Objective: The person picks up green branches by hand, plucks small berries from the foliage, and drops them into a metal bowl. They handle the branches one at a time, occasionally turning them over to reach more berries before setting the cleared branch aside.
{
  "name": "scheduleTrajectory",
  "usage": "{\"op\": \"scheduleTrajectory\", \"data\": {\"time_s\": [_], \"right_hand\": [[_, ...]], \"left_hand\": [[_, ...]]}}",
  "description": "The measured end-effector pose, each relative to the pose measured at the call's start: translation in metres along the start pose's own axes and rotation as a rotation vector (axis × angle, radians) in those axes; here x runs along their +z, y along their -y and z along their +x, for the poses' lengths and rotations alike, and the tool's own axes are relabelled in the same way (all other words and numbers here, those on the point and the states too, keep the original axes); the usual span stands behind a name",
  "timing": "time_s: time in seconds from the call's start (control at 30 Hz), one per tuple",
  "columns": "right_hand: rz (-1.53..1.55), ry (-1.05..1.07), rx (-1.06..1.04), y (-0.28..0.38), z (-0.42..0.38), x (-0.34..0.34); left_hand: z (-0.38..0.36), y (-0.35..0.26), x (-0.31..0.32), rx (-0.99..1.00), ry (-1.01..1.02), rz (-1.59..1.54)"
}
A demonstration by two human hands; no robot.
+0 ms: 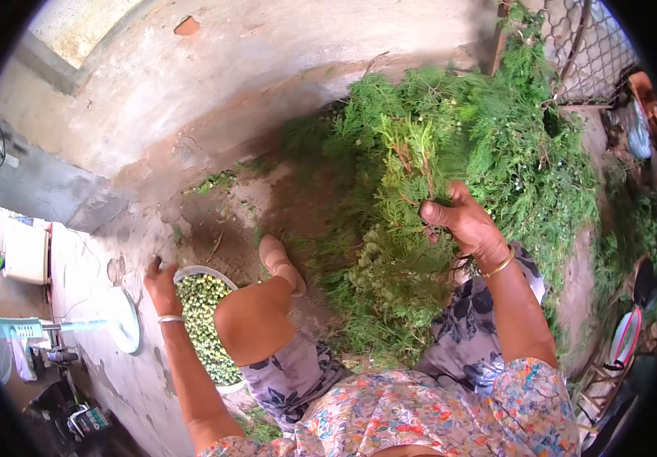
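My right hand (469,222) is closed around the stem of a leafy evergreen sprig (412,164), which stands up from between thumb and fingers. Behind and below that sprig spreads a large heap of cut green branches (527,145). Over on the left, my left hand (162,288) hovers by the rim of a white tub (205,270). Its fingers are curled together, and whatever they may hold is too small to make out. Small round yellow-green cones or berries (205,324) fill the tub beside my bent knee.
A stained wall (252,61) runs behind the heap, with wire mesh (595,46) at the far right. A pale blue fan (119,320) stands at left near a white container (27,253). My foot (279,259) rests on the dirt floor. Scattered clippings lie near the wall.
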State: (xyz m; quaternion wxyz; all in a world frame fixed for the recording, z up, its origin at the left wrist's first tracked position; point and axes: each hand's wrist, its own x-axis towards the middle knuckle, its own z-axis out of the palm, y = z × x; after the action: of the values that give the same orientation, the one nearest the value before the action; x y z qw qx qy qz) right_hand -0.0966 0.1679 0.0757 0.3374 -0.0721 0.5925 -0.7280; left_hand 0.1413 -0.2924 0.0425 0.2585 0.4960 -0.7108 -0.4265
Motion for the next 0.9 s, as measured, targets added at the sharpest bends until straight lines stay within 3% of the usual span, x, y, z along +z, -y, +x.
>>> {"op": "scheduleTrajectory", "data": {"time_s": [0.03, 0.13, 0.27, 0.33, 0.37, 0.4, 0.47, 0.53, 0.6, 0.67, 0.73, 0.8, 0.87, 0.9], "right_hand": [[-0.005, -0.001, -0.031, 0.0, 0.0, 0.003], [0.013, 0.029, -0.023, 0.0, -0.001, 0.002], [0.017, -0.065, -0.031, -0.005, 0.0, 0.007], [0.047, -0.017, -0.019, 0.005, -0.002, 0.012], [0.08, 0.037, -0.005, 0.008, -0.003, 0.013], [0.08, 0.035, -0.003, 0.005, -0.002, 0.01], [0.263, 0.239, 0.066, -0.007, 0.003, -0.003], [0.328, 0.354, 0.069, -0.016, 0.01, -0.009], [0.393, 0.474, 0.07, -0.034, 0.017, -0.02], [0.138, 0.35, -0.202, -0.05, 0.024, -0.03], [-0.055, 0.286, -0.411, -0.05, 0.031, -0.031], [0.747, 1.139, -0.033, -0.046, 0.054, -0.02], [0.805, 1.205, -0.161, -0.058, 0.061, -0.013], [0.89, 1.274, -0.1, -0.059, 0.063, -0.012]], "left_hand": [[0.022, 0.047, -0.014, 0.175, -0.031, 0.209], [0.009, 0.073, -0.043, 0.119, -0.092, 0.631], [0.028, 0.147, -0.085, 0.115, -0.23, 0.67], [0.044, 0.182, -0.103, 0.067, -0.356, 0.775], [0.02, 0.141, -0.09, -0.153, -0.363, 0.53], [0.025, 0.15, -0.094, -0.153, -0.361, 0.532], [0.036, 0.173, -0.105, -0.317, -0.388, 0.219], [0.031, 0.176, -0.1, -0.358, -0.388, 0.196], [0.017, 0.168, -0.086, -0.268, -0.383, 0.341], [0.025, 0.195, -0.095, -0.32, -0.371, 0.424], [0.024, 0.206, -0.099, -0.135, -0.385, 0.868], [0.028, 0.218, -0.101, -0.083, -0.4, 0.981], [0.036, 0.234, -0.103, -0.036, -0.447, 1.031], [0.02, 0.201, -0.088, -0.033, -0.444, 1.03]]}}
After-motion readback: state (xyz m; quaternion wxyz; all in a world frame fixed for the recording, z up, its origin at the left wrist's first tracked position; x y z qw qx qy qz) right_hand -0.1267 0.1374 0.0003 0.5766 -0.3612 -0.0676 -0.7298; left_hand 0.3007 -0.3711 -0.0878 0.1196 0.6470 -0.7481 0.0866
